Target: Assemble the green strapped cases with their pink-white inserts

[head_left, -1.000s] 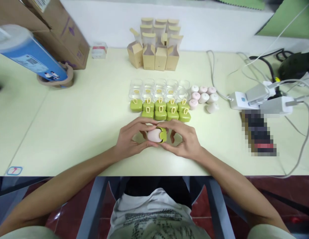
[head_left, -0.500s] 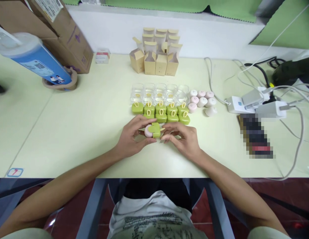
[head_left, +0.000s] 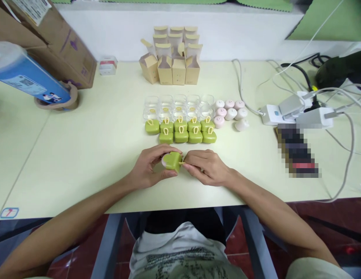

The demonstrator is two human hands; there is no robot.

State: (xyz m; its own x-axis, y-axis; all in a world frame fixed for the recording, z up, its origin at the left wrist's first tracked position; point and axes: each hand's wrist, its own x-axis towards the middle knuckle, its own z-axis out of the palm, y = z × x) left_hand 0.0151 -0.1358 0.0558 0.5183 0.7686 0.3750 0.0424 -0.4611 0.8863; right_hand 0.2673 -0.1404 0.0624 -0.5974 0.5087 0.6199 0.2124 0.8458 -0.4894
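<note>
Nearest is the person's printed shirt [head_left: 183, 252], below the edge of the pale table [head_left: 81, 155]; a sticker marked 7 [head_left: 9, 212] sits by that edge, left of the left hand [head_left: 152, 166]. This hand grips a glossy green case [head_left: 173, 160] between thumb and fingers, with pale pink showing at the case's left end. The right hand [head_left: 205, 166] is closed at the case's right end, its fingertips pinching the yellow loop [head_left: 182, 163]. The case is between the two hands; whether it touches the table I cannot tell.

Just beyond the hands stand nine green caps [head_left: 181, 136] with yellow loops, in two rows, and behind them clear plastic cups [head_left: 179, 110]. Beyond the right hand are small white and pale pink pots [head_left: 231, 114]; farther right lie a white power strip [head_left: 270, 115] and a pixelated object [head_left: 298, 151]. Farthest ahead are open kraft boxes [head_left: 165, 71], with a large cardboard carton [head_left: 72, 54] off beyond the left hand.
</note>
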